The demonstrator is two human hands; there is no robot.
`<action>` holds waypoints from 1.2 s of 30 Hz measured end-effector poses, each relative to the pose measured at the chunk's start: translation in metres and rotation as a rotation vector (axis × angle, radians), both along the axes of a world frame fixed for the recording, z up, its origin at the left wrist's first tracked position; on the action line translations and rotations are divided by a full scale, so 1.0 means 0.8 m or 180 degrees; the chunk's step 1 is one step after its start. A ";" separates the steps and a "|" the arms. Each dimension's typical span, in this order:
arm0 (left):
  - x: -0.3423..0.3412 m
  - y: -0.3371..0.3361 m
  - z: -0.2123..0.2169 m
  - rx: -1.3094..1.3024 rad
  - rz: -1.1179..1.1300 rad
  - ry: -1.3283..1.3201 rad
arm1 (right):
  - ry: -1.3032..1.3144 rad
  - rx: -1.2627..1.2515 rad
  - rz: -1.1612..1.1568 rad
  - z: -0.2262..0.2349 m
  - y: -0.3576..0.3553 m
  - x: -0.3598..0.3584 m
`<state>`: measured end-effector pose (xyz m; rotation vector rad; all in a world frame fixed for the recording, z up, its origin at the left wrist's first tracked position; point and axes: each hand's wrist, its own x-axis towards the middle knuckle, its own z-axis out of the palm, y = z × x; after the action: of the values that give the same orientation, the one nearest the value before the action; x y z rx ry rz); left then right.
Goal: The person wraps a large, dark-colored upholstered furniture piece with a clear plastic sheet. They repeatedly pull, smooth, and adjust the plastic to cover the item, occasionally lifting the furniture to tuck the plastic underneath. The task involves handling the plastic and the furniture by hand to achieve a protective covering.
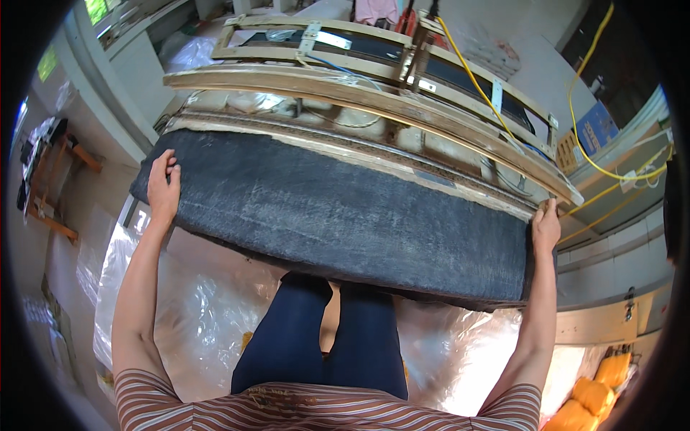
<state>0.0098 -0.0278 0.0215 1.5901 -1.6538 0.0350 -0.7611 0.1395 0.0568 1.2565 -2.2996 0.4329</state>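
A long black fabric-covered padded piece, like a sofa seat [345,215], stretches across in front of me, its near edge just above my thighs. At its left end my left hand [164,188] has its fingers curled on the black covering. My right hand [546,228] is closed at the far right corner, its fingers bent over the edge beside the wooden frame [374,106]. The undersides of both grips are hidden. Along the far side of the black covering runs a pale strip of bare board.
Beyond the seat stands the slatted wooden frame with metal brackets [310,36] and a blue hose. Yellow cables [474,75] hang at the right. Clear plastic sheeting [208,309] lies beneath. An orange stand [54,179] is at left, orange cushions [593,395] at lower right.
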 end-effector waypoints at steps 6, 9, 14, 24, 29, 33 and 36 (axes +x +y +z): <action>0.013 0.001 0.001 -0.0188 0.0027 0.0070 | -0.0096 0.0110 0.0894 0.009 -0.084 0.217; 0.012 0.004 0.004 -0.0209 0.0003 0.0162 | -0.0181 0.0042 0.1441 0.011 -0.122 0.330; 0.009 0.002 -0.001 -0.0288 0.0004 0.0228 | 0.0138 -0.0083 0.2076 0.004 -0.203 0.500; 0.034 0.005 -0.005 -0.0462 0.0138 0.0367 | -0.0064 -0.0464 0.3221 -0.015 -0.367 0.828; 0.030 0.000 -0.004 -0.0523 0.0201 0.0336 | -0.0162 -0.0354 0.3143 -0.012 -0.410 0.913; 0.023 0.001 0.004 -0.0386 0.0044 0.0240 | -0.0201 -0.0235 0.3332 -0.012 -0.407 0.884; 0.019 -0.001 -0.001 -0.0385 -0.0076 0.0206 | -0.0420 -0.0214 0.3161 -0.012 -0.366 0.804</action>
<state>0.0254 -0.0283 0.0207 1.4659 -1.5903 0.0693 -0.1177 -0.1532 0.0474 2.3237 -1.5644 0.9154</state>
